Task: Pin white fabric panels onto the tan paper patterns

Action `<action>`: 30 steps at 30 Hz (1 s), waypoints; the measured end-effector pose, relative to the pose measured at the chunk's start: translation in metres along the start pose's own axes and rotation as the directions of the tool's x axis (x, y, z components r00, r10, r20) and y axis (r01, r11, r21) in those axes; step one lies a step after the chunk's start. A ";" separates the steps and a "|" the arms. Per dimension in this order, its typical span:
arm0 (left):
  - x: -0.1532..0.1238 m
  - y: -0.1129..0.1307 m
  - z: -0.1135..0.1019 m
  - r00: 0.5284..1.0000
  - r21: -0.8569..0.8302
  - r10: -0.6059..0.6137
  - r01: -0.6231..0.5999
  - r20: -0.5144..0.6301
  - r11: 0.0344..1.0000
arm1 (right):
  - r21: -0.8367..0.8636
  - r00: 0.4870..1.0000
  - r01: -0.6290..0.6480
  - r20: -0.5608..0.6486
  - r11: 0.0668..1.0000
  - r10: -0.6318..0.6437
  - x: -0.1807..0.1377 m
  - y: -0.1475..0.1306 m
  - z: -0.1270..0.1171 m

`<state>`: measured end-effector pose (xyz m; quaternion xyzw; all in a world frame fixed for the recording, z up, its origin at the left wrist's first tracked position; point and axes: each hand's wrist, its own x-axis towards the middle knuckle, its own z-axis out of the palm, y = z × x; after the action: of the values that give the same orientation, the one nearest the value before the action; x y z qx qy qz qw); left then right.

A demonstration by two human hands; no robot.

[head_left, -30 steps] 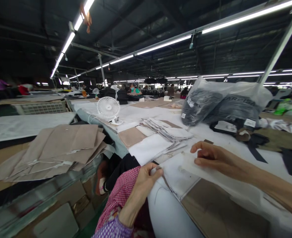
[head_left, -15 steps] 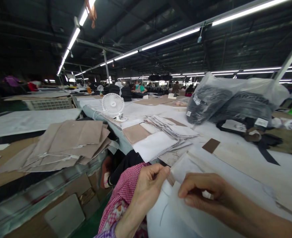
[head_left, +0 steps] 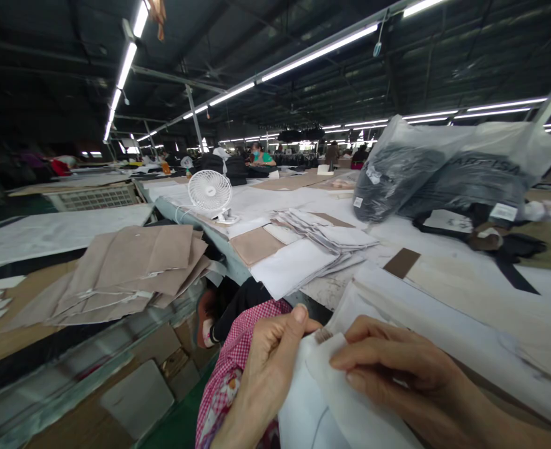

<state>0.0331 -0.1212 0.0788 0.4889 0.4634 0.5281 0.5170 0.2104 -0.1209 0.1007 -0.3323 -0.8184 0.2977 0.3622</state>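
Note:
My left hand (head_left: 268, 358) and my right hand (head_left: 397, 371) are close together at the bottom middle, both pinching a thin white fabric piece (head_left: 336, 399). The left thumb presses on its upper left corner, beside a small brown tab (head_left: 322, 335). My right fingers are curled over the sheet's right side. The sheet lies at the near edge of a white-covered cutting table (head_left: 443, 299). A pink checked sleeve (head_left: 244, 340) covers my left forearm.
A stack of white cut pieces (head_left: 322, 240) and a brown pattern card (head_left: 401, 262) lie further back. Two plastic bags of dark garments (head_left: 443, 174) stand at the right. A small white fan (head_left: 209, 192) sits beyond. Brown paper patterns (head_left: 130, 268) cover the left table. Other people work far behind.
My right hand has drawn back from the table's middle to meet the left hand, pulling the white piece toward me. The view has tipped slightly downward.

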 end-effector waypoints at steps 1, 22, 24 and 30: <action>0.000 0.000 0.000 1.000 0.006 -0.006 0.006 -0.003 1.000 | -0.010 1.000 0.000 -0.014 1.000 -0.001 0.000 0.001 0.000; 0.001 -0.003 -0.005 0.986 0.029 0.075 -0.080 0.149 0.996 | 0.045 0.998 -0.062 0.002 0.997 0.062 -0.002 0.013 0.007; 0.002 -0.003 -0.005 0.981 0.035 0.064 -0.071 0.185 0.997 | 0.049 0.998 -0.066 -0.001 0.997 0.066 -0.003 0.014 0.009; 0.006 -0.010 -0.003 0.987 0.140 0.091 -0.110 0.136 0.984 | -0.012 0.994 -0.069 0.087 0.998 0.070 0.003 0.005 -0.006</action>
<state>0.0308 -0.1148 0.0689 0.5814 0.4415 0.4854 0.4811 0.2155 -0.1142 0.1018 -0.3488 -0.8227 0.3209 0.3139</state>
